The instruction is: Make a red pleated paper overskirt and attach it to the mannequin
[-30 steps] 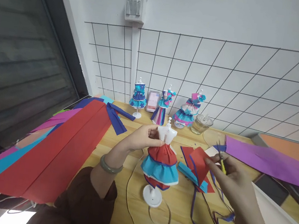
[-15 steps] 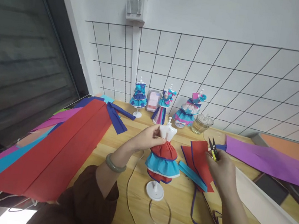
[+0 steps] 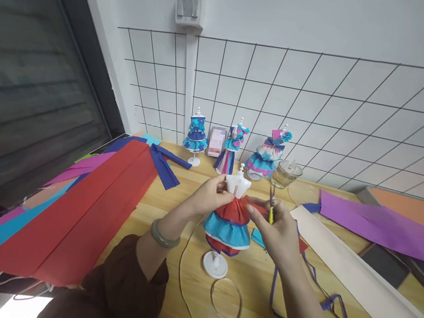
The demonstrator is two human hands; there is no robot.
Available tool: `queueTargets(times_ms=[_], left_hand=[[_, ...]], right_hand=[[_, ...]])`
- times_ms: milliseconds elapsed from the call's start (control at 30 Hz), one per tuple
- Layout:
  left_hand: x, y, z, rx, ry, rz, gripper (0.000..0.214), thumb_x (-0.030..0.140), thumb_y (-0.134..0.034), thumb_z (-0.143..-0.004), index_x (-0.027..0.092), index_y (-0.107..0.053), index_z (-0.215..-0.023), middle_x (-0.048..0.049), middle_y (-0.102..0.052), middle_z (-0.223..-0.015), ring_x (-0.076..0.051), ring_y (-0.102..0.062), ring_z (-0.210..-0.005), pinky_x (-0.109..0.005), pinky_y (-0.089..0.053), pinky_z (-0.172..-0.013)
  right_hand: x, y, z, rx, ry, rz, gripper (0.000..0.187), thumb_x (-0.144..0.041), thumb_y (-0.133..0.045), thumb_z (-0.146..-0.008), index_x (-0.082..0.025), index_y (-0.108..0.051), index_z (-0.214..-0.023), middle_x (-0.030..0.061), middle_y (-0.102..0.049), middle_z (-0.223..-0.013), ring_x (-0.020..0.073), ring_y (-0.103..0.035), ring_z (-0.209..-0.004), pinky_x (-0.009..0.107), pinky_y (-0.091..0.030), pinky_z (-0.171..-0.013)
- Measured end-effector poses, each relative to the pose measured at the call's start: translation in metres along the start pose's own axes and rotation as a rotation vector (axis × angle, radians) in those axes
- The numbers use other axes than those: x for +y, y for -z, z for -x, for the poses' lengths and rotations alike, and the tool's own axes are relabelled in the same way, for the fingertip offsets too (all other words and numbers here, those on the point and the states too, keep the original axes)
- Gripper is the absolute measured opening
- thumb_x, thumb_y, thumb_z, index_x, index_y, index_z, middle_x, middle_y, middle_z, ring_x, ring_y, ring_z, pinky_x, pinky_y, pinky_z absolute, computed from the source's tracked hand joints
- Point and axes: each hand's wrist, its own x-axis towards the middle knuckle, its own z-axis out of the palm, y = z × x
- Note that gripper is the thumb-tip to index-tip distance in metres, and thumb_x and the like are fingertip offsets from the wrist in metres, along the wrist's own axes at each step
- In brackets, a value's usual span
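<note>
A small white dress form (image 3: 237,185) stands in front of me in a layered red and blue skirt (image 3: 227,230). My left hand (image 3: 211,195) pinches its torso at the waist, thumb across the front. My right hand (image 3: 278,231) is closed round yellow-handled thread snips (image 3: 272,210), blades pointing up. Its thumb and fingers also grip red fabric (image 3: 250,203) against the skirt's right side. Where that fabric ends is hidden behind the hand. A blue fabric strip (image 3: 258,237) lies partly under the right hand.
Long red fabric (image 3: 80,213) covers the left side over other coloured pieces. Three dressed mini forms (image 3: 196,138) and a glass cup (image 3: 286,175) stand along the wall. At right lie purple fabric (image 3: 377,226), a cream strip (image 3: 361,277) and dark blue trim (image 3: 337,308). A cord (image 3: 184,293) loops in front.
My right hand has moved left with the snips from the red fabric pile to the dress form, bringing red fabric along. The dark blue trim has shifted. My left hand keeps its hold.
</note>
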Motion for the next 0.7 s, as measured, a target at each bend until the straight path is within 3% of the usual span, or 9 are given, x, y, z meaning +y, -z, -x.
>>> queueTargets(times_ms=[167,467,700], left_hand=[[0.003,0.000,0.002,-0.025,-0.036,-0.088,0.030,0.017,-0.058,-0.076,0.014,-0.058,-0.106,-0.0086,-0.066,-0.101,-0.019,-0.061,-0.095,-0.032,-0.046,-0.087],[0.000,0.000,0.003,-0.016,-0.040,-0.076,0.022,0.028,-0.052,-0.084,0.014,-0.061,-0.098,-0.0052,-0.066,-0.091,-0.018,-0.061,-0.088,-0.030,-0.047,-0.082],[0.004,-0.001,0.005,-0.014,-0.072,-0.164,0.023,0.029,-0.054,-0.084,0.014,-0.061,-0.100,-0.0065,-0.067,-0.095,-0.018,-0.061,-0.090,-0.030,-0.047,-0.083]], right_hand=[[-0.008,-0.014,-0.010,-0.026,-0.027,0.042,0.037,-0.049,-0.069,-0.071,-0.018,-0.059,-0.089,0.0087,-0.070,-0.091,0.0243,-0.065,-0.084,0.036,-0.049,-0.073],[-0.012,-0.011,-0.012,-0.015,-0.056,0.198,0.032,-0.044,-0.070,-0.069,-0.018,-0.058,-0.085,0.0070,-0.071,-0.086,0.0227,-0.065,-0.076,0.034,-0.047,-0.067],[-0.014,-0.011,-0.012,-0.017,-0.031,0.184,0.033,-0.046,-0.068,-0.069,-0.018,-0.058,-0.085,0.0072,-0.069,-0.083,0.0223,-0.064,-0.074,0.032,-0.046,-0.064]])
